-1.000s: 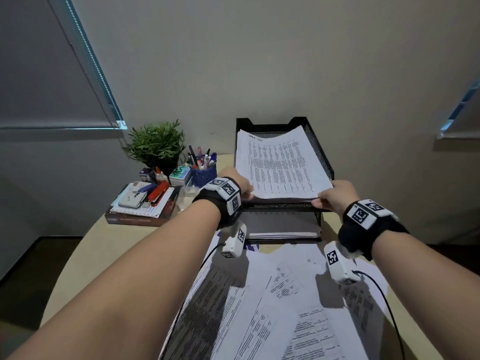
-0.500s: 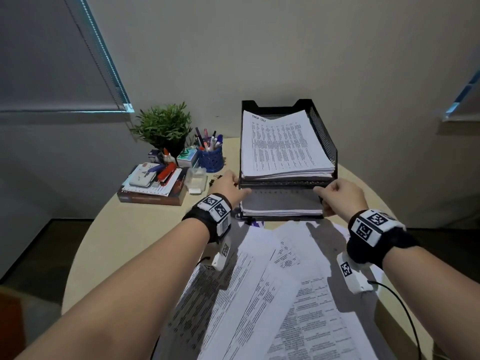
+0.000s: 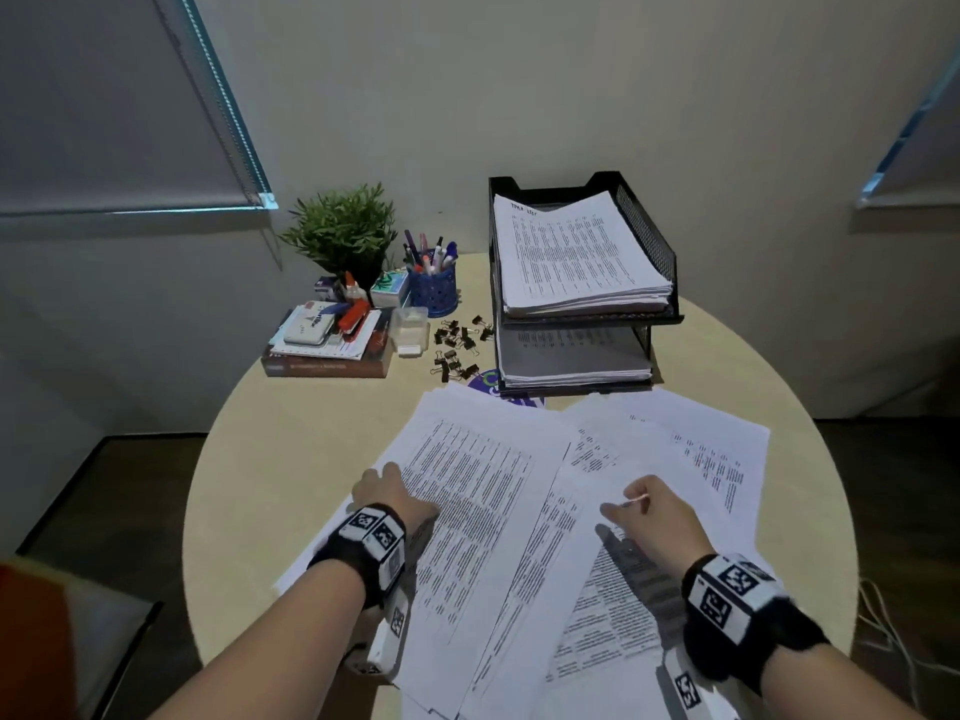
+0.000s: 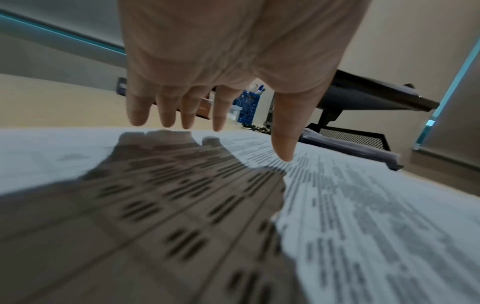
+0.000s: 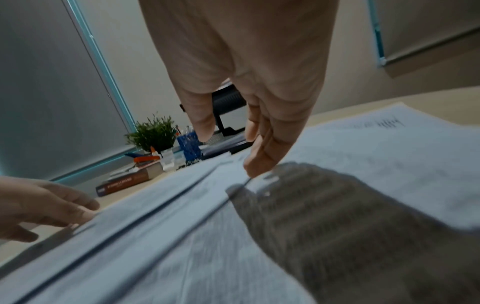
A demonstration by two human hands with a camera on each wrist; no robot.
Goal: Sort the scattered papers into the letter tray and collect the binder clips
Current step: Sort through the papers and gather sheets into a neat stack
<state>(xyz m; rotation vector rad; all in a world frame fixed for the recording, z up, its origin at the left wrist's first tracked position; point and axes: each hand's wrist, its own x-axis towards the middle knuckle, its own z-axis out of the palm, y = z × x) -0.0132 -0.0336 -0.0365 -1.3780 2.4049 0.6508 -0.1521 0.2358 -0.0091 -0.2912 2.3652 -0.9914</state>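
Scattered printed papers (image 3: 498,511) cover the near half of the round table. A black two-tier letter tray (image 3: 649,236) at the back holds a paper stack on each tier. Several black binder clips (image 3: 457,345) lie loose to the tray's left. My left hand (image 3: 387,485) hovers open over the left edge of a large sheet (image 4: 363,205), fingers (image 4: 168,115) straight and just above it. My right hand (image 3: 631,504) hangs open over the middle papers (image 5: 182,236), fingertips (image 5: 253,170) close to a sheet's edge; holds nothing.
At the back left stand a potted plant (image 3: 343,231), a blue pen cup (image 3: 432,288), a clear small box (image 3: 409,330) and a book (image 3: 327,363) stacked with a stapler and oddments. A purple item (image 3: 485,381) peeks from under the tray's front. Bare tabletop (image 3: 291,433) lies left of the papers.
Both hands have left the tray's top tier, where the stack now rests, and have pulled back toward me to hover over the scattered papers. My view has tilted down.
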